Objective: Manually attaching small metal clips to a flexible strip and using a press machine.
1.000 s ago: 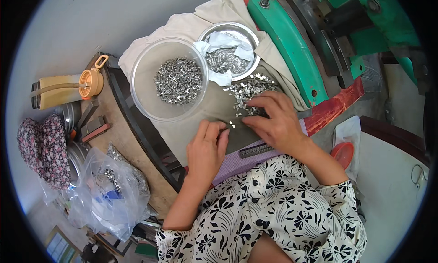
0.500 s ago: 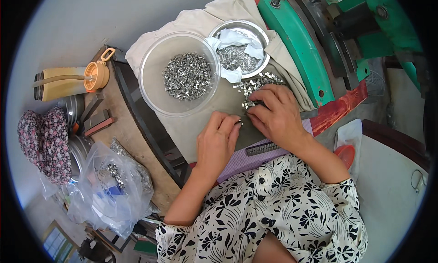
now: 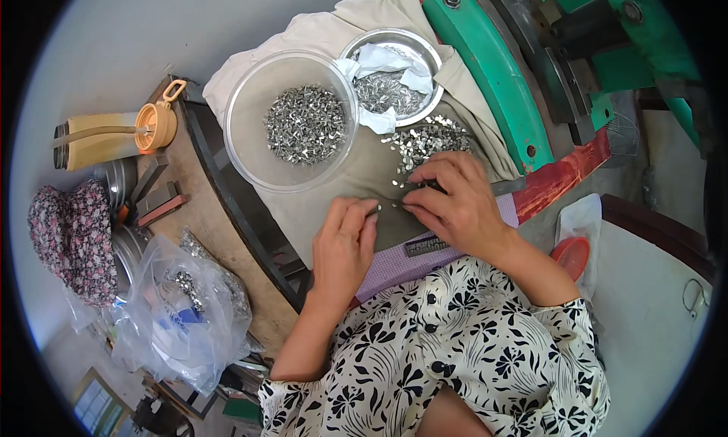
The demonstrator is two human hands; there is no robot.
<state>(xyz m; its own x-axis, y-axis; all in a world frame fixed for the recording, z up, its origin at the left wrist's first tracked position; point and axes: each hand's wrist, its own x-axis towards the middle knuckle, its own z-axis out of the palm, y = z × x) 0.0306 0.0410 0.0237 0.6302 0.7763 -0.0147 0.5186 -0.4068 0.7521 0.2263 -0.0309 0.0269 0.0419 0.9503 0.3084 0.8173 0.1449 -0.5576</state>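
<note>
My left hand [image 3: 343,244] is closed in a pinch over the near part of the cloth, a small shiny metal piece [image 3: 378,208] at its fingertips. To its right, my right hand [image 3: 464,206] has bent fingers drawn together beside a loose pile of small flat metal pieces [image 3: 432,140]; whatever they hold is hidden. A few single pieces lie on the cloth between the hands. Beyond my left hand stands a clear round plastic tub [image 3: 241,153] with many small metal parts [image 3: 305,125] in it. A steel bowl [image 3: 437,100] behind the pile holds thin metal pieces and white paper [image 3: 378,120].
A green machine [image 3: 485,73] stands at the right on a red board [image 3: 565,181]. Along the near edge lie a purple mat [image 3: 387,270] and a dark metal strip [image 3: 426,245]. At left, a wooden table [image 3: 220,247] bears an orange-capped bottle [image 3: 155,126] and clear plastic bags [image 3: 182,316].
My left hand has moved left, away from my right hand, with the small metal piece in its fingertips. My right fingertips have come a little nearer to me, off the pile's edge.
</note>
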